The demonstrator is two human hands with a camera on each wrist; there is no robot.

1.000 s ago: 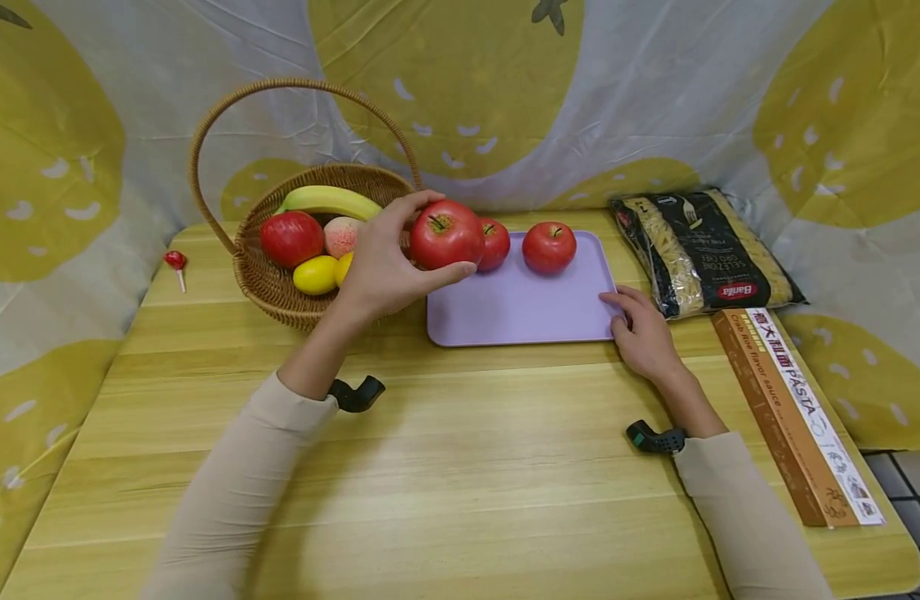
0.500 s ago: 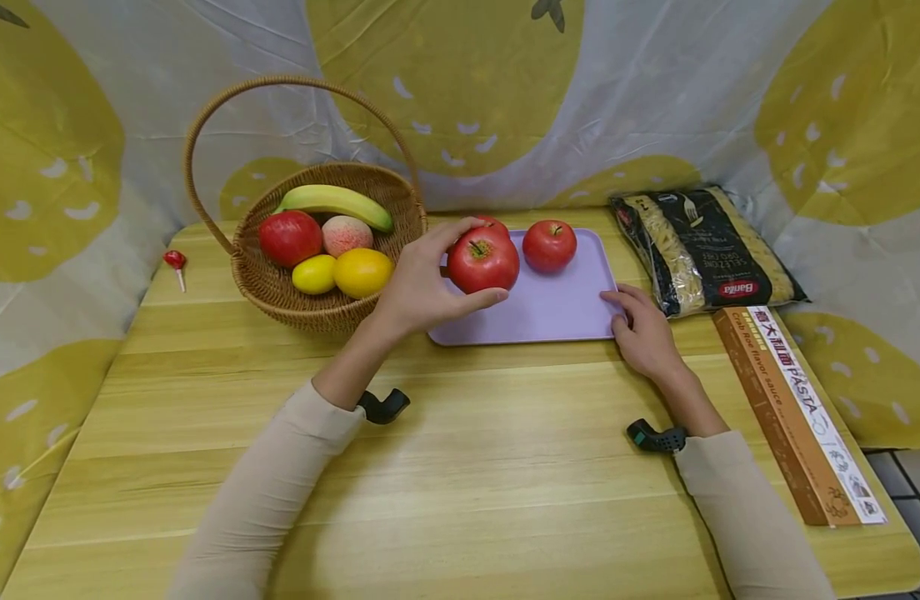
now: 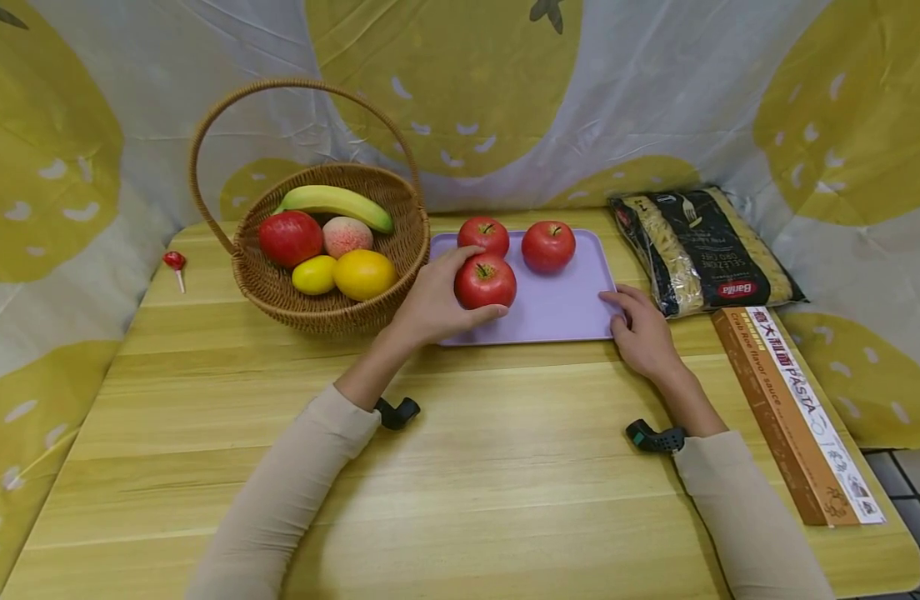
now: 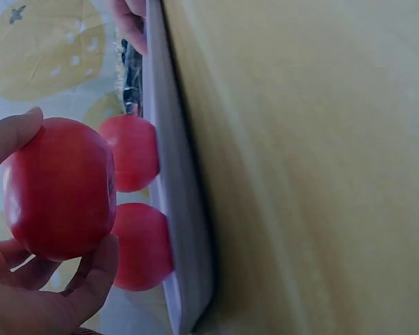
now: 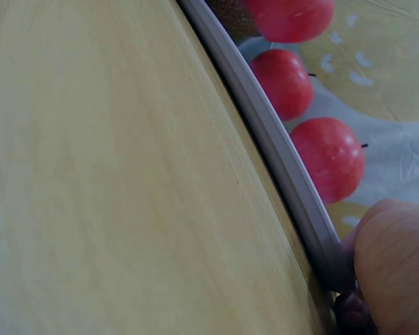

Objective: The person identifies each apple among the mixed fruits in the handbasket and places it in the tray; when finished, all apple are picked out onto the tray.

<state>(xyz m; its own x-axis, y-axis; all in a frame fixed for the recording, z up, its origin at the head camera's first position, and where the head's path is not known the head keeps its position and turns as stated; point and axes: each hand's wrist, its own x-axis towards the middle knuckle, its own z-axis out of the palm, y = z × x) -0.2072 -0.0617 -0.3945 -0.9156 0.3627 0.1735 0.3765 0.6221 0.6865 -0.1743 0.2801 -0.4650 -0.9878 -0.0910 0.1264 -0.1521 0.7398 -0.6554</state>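
My left hand (image 3: 436, 298) grips a red apple (image 3: 486, 282) between thumb and fingers. The apple is over the left part of a lilac tray (image 3: 553, 312); in the left wrist view, this held apple (image 4: 61, 188) appears raised off the tray. Two more red apples stand along the tray's back, one at the left (image 3: 483, 236) and one near the middle (image 3: 548, 247). At the tray's right edge, my right hand (image 3: 643, 332) holds the rim with thumb and fingers. The right wrist view shows that hand (image 5: 398, 262) at the tray's end, its fingertips mostly hidden.
Left of the tray stands a wicker basket (image 3: 280, 308) with a tall handle, holding a banana (image 3: 336, 202), a red fruit, a peach, a lemon and a larger yellow fruit. A lollipop (image 3: 175, 262) lies farther left. On the right lie a pasta bag (image 3: 707, 250) and a long pasta box (image 3: 793, 417).
My left hand has carried the apple from beside the basket rightward and then down over the tray, uncovering the basket's yellow fruit. The right hand has stayed at the tray's edge.
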